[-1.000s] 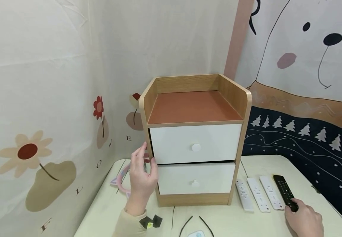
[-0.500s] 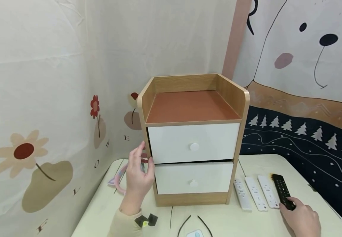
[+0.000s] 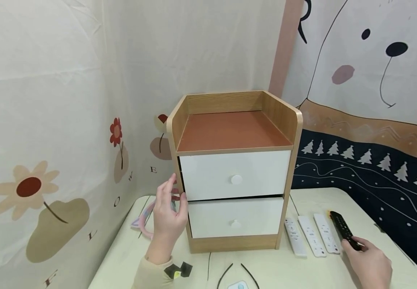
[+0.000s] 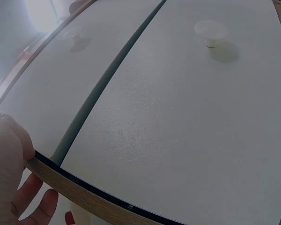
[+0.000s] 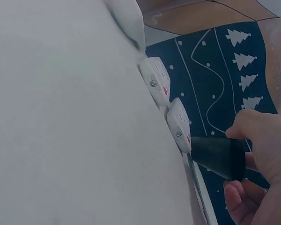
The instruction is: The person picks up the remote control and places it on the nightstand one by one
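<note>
Cabinet boxy, wood-grained; smooth white drawers, round knobs. Left hand: fingers slightly spread, touching cabinet's left side. Right hand: thumb and fingers pinching near end of slim black remote, right of white power strips on table.

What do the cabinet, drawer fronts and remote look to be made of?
Cabinet: wood or wood-effect board, satin; streaky grain shows along its edges.
Drawer fronts: white coated board or plastic, can't tell which; low sheen, fine surface texture in the left wrist view.
Remote: probably hard black plastic; smooth, dull body in the right wrist view.
</note>
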The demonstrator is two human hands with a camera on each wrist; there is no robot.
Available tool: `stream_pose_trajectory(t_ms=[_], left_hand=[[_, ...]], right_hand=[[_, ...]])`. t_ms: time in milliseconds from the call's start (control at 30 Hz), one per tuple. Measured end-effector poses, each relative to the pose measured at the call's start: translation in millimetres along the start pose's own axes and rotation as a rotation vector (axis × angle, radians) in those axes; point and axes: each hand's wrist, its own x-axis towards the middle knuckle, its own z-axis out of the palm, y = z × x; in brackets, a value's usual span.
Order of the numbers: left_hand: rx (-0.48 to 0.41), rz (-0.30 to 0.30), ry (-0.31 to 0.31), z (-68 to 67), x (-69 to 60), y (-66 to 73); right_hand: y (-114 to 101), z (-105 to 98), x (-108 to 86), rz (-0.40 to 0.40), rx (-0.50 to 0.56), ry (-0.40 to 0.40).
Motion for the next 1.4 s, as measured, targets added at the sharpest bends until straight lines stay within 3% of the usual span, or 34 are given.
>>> stream_pose_trajectory(t_ms=[267, 500, 733, 867, 1000, 1300, 1400], left_hand=[[0.001, 0.005, 0.001, 0.8, -0.7, -1.6], [0.01, 0.01, -0.001, -0.2, -0.7, -2.4], [0.001, 0.023, 0.001, 1.8, 0.2, -2.8], [-0.004, 0.016, 0.006, 2.7, -0.3, -2.1], [-0.012, 0.01, 0.008, 2.8, -0.2, -1.1], [-0.009, -0.001, 0.001, 1.8, -0.2, 0.8], [-0.003, -0.006, -0.004, 1.4, -0.4, 0.5]], right_hand=[[-12.9, -3.9, -8.1, -0.051, 0.09, 0.113], [-42.4, -5.5, -30.8, -0.196, 0.212, 0.277], [-82.0, -10.4, -56.1, -0.425, 0.52, 0.455], [-109.7, -21.8, -65.3, -0.561, 0.658, 0.468], [-134.9, -36.2, -74.4, -0.647, 0.747, 0.474], [-185.4, -55.7, -104.3, -0.92, 1.21, 0.497], [-203.3, -57.6, -113.2, -1.026, 1.276, 0.49]])
